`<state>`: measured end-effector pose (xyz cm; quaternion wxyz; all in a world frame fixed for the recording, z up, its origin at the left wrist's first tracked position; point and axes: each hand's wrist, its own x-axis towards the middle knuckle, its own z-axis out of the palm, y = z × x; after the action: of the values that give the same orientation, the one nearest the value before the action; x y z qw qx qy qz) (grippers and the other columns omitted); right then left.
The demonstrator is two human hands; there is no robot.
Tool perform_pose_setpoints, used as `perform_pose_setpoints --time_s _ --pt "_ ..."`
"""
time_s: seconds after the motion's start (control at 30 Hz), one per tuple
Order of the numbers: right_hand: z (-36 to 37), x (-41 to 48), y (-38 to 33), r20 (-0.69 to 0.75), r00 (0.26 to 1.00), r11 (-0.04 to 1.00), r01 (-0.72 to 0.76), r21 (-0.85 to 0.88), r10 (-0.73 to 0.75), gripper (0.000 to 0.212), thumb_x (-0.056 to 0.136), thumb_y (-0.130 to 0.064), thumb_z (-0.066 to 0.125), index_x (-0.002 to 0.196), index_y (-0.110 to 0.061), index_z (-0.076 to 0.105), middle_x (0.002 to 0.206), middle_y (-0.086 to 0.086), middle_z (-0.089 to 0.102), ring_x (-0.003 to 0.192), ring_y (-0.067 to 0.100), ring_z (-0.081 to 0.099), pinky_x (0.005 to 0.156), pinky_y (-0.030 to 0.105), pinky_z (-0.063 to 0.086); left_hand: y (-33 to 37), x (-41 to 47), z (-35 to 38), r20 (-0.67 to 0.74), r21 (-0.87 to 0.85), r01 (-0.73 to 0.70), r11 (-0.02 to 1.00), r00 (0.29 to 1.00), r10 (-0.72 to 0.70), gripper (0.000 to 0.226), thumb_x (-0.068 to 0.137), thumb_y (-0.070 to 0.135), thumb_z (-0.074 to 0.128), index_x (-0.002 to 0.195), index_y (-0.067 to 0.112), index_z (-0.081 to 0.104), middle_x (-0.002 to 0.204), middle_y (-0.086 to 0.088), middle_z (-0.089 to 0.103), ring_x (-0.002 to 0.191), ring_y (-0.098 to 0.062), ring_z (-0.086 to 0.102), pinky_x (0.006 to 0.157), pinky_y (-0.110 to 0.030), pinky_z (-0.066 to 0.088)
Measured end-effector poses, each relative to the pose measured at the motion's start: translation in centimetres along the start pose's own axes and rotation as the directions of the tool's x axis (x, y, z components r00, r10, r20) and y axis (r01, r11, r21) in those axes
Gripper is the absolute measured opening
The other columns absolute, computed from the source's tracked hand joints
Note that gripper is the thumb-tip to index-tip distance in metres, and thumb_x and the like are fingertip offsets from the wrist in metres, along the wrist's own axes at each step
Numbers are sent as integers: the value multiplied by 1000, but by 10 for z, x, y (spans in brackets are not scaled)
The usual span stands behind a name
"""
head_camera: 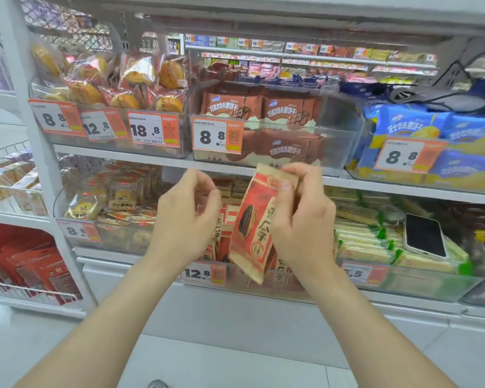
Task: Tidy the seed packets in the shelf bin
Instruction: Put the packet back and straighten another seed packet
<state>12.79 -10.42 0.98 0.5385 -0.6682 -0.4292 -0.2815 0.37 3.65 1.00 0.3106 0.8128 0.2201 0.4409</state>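
A seed packet is pinched by the right hand; at its nine o'clock, the left hand is loosely curled, empty.

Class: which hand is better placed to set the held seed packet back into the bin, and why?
Right. The right hand grips the seed packet in front of the bin; the left hand is beside it, loosely curled, holding nothing.

Shelf close above crammed bin
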Motion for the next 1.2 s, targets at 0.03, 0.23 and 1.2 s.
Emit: perform_pose_setpoints --time_s 0.03,0.23,1.2 --pt "-7 -4 -1 37 999 1000 -27 -8 27 11 108 -11 53 118 -15 55 73 -17 57 61 8 60 51 25 41 11 -6 5 44 -39 -22 999 999 23 10 104 21 65 94 24 63 84 12 68 81 -5 64 68 -12 44" --pt "-26 -13 -1 159 882 879 -463 116 444 6 112 -20 46 113 -19 52 92 -13 63 85 -8 60 70 26 41 52 -38 44 343 -183 145 972 936 -75 27 106 53 53 100 26 55 86 0 73 81 -20 70 80 -45 57" --pt "-33 -23 1 195 847 754 -530 388 495 23 112 -24 56 97 -12 69 77 -2 72 68 7 63 64 28 51 71 -43 68 394 -547 373 750 905 -163 29 118 25 39 106 6 57 86 -5 64 81 -14 59 72 -28 49"
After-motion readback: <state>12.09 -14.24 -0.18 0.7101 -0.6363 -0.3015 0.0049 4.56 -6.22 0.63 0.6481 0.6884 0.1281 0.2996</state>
